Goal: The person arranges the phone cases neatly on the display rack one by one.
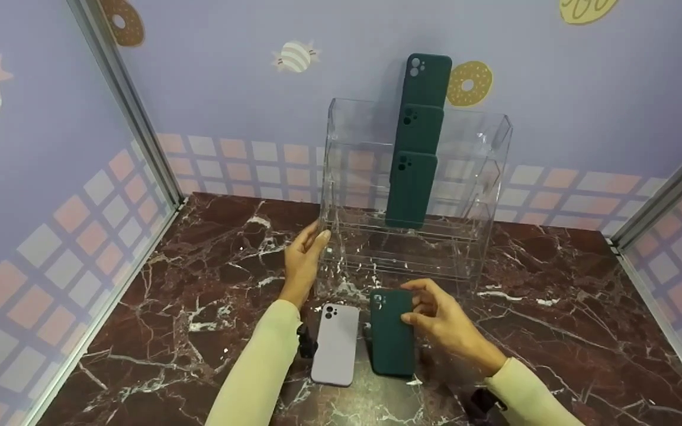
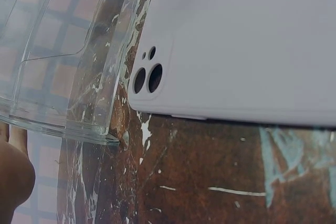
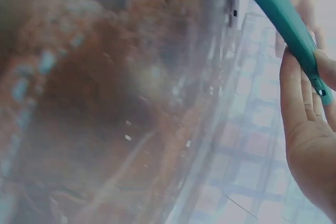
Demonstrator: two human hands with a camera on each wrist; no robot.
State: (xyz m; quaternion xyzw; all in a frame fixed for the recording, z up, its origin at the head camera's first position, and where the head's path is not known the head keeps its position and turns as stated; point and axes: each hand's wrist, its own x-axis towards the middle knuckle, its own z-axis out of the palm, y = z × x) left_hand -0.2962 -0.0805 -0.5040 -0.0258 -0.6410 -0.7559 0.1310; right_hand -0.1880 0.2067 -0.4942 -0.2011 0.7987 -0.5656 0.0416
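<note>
My right hand [image 1: 444,319] pinches a dark green phone case [image 1: 393,340] by its right edge, thumb on one side and fingers on the other. In the right wrist view this green case [image 3: 286,22] appears edge-on. My left hand [image 1: 304,263] touches the left side of a clear tiered display stand [image 1: 465,236]; its fingers [image 2: 18,137] show against the outside of the side wall in the left wrist view. A pale lilac phone case [image 1: 336,346] lies on the table between my forearms, camera holes toward the stand.
Three dark green cases stand one above another on the stand's tiers: a top one [image 1: 428,77], a middle one [image 1: 421,130] and a lower one [image 1: 411,192]. Beneath is a dark red marbled table [image 1: 211,343]. A patterned lilac wall [image 1: 228,77] rises behind, with side panels left and right.
</note>
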